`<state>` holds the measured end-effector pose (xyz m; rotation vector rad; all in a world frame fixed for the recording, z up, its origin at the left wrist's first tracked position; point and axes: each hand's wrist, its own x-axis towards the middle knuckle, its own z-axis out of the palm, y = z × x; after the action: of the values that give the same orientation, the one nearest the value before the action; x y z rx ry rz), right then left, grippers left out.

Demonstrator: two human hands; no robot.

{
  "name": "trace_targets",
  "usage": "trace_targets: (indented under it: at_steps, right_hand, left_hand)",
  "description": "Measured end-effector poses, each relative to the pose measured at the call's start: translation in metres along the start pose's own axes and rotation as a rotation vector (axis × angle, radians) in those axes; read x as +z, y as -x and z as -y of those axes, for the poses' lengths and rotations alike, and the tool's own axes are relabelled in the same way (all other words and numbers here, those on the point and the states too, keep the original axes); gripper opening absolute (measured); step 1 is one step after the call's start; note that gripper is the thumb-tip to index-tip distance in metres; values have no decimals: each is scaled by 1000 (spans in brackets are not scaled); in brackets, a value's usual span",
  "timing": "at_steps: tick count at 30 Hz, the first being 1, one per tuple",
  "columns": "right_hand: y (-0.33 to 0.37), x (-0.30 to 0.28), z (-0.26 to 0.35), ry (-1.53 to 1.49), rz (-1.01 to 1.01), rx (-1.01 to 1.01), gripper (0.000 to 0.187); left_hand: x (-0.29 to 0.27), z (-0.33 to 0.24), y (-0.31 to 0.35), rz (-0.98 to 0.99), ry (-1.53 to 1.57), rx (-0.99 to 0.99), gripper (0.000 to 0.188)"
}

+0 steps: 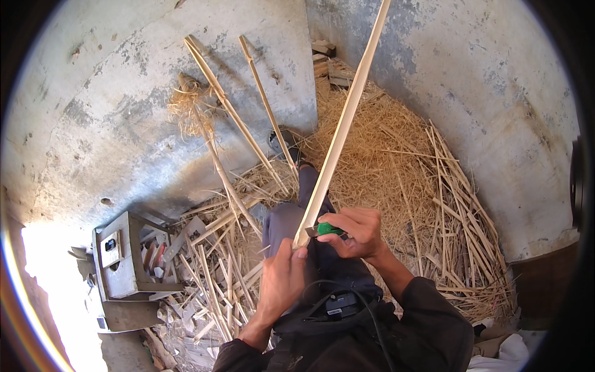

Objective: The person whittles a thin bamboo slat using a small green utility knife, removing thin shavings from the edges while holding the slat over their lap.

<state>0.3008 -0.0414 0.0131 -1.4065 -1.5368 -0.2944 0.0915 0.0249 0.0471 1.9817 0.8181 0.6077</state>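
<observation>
A long, pale length of split bamboo (342,130) slants from my lap up past the top edge of the picture, its hollow face partly showing. My left hand (282,277) is closed round its near end, thumb on top. In the fingers of my right hand (359,233) is a green-handled knife (329,229). Its short dark blade touches the bamboo just above my left hand. Part of the handle is hidden by the fingers. Both hands are over my dark trousers (344,279).
Against the left wall lean two bamboo strips (229,102) (263,93) and a stick with curled shavings (192,108) at its top. A heap of shavings (372,155) covers the floor ahead. Several split strips (468,229) lie right. A worn wooden box (127,266) stands left.
</observation>
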Motion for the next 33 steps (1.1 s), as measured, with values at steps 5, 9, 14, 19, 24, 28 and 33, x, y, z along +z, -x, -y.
trace_targets:
  at_steps: [5,9,14,19,24,28,33]
  right_hand:
    - [0,-1,0,24,-1,-3,32]
    - [1,3,-1,23,-36,0,32]
    - [0,2,1,39,-33,18,31]
    - [-1,-1,-2,48,1,24,29]
    - [-22,-23,-39,-9,-239,300,32]
    - [-31,-24,-47,29,-232,243,35]
    - [-26,-20,-93,10,-264,283,44]
  left_hand:
    - [0,1,2,-4,-3,23,28]
    - [-1,1,3,-9,5,15,28]
    - [-5,-1,7,21,13,-38,16]
    - [-2,2,6,23,5,-26,22]
    - [0,10,32,111,-4,-73,28]
    - [-2,22,38,111,36,-84,19]
    - [-7,30,42,138,53,-95,12]
